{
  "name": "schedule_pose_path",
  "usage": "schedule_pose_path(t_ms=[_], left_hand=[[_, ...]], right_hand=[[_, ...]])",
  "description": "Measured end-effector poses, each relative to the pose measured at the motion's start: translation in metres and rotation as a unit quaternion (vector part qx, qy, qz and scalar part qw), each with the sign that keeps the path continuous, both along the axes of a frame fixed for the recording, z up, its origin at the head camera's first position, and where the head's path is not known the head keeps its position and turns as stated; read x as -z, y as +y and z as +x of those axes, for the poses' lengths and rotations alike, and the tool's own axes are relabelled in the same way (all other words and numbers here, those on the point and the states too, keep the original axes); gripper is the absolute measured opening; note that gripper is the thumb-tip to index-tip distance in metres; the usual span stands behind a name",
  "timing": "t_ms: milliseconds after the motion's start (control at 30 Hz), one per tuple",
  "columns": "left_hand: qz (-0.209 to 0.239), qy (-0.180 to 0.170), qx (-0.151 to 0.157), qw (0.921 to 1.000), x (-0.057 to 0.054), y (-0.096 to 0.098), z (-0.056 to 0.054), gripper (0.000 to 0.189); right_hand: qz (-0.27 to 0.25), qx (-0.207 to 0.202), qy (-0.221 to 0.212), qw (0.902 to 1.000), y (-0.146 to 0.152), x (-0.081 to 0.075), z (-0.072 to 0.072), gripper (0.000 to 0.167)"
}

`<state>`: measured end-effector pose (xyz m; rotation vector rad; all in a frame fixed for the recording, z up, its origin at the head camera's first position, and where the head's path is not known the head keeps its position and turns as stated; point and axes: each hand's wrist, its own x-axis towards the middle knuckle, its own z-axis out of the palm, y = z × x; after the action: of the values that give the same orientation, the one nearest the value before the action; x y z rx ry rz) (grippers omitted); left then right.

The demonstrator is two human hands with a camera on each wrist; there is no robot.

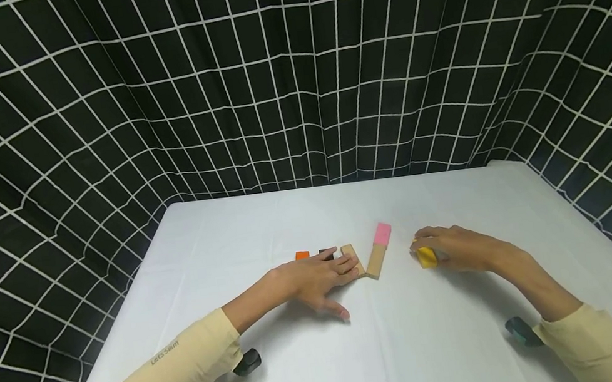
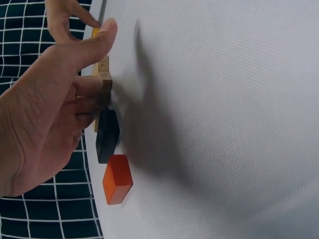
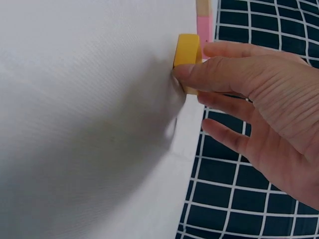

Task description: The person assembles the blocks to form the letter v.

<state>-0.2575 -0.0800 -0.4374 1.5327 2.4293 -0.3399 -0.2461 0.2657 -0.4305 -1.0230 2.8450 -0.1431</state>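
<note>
My left hand [image 1: 319, 281] lies low over the table with fingers stretched out, its fingertips on a plain wooden block [image 1: 350, 254]. A second wooden block [image 1: 376, 261] meets that one at its near end, making a V shape. At this second block's far end sits a pink block [image 1: 383, 234]. Beyond the left hand, partly covered by it, are an orange block [image 2: 117, 179] and a black block [image 2: 107, 137]. To the right, my right hand [image 1: 460, 249] pinches a yellow block [image 3: 188, 50] between thumb and fingers, close over the table.
A white cloth covers the table [image 1: 303, 368]. Black curtains with a white grid [image 1: 304, 78] enclose its back and sides. Dark wrist devices show below the left cuff [image 1: 210, 347] and the right cuff [image 1: 571, 331].
</note>
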Motion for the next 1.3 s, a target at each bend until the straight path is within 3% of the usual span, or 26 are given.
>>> schedule_pose_path(t_ms=[467, 700, 867, 1133, 1300], left_hand=[[-0.004, 0.013, -0.004, 0.9999, 0.004, 0.000, 0.005, 0.098], [-0.009, 0.026, -0.003, 0.9996, 0.004, 0.000, 0.007, 0.099], [-0.014, 0.039, 0.005, 0.9991, 0.005, 0.002, 0.008, 0.098], [-0.017, 0.049, 0.004, 0.9987, 0.006, 0.002, 0.008, 0.098], [-0.019, 0.056, 0.009, 0.9982, 0.005, 0.002, 0.007, 0.099]], right_hand=[[-0.010, 0.011, -0.001, 0.9999, -0.005, 0.002, 0.000, 0.043], [-0.011, 0.053, -0.028, 0.9982, -0.008, 0.000, 0.000, 0.040], [-0.015, 0.070, -0.021, 0.9972, -0.008, -0.006, -0.002, 0.043], [-0.052, 0.069, -0.005, 0.9962, -0.010, -0.028, -0.022, 0.041], [-0.054, 0.088, 0.010, 0.9946, -0.014, -0.033, -0.040, 0.041]])
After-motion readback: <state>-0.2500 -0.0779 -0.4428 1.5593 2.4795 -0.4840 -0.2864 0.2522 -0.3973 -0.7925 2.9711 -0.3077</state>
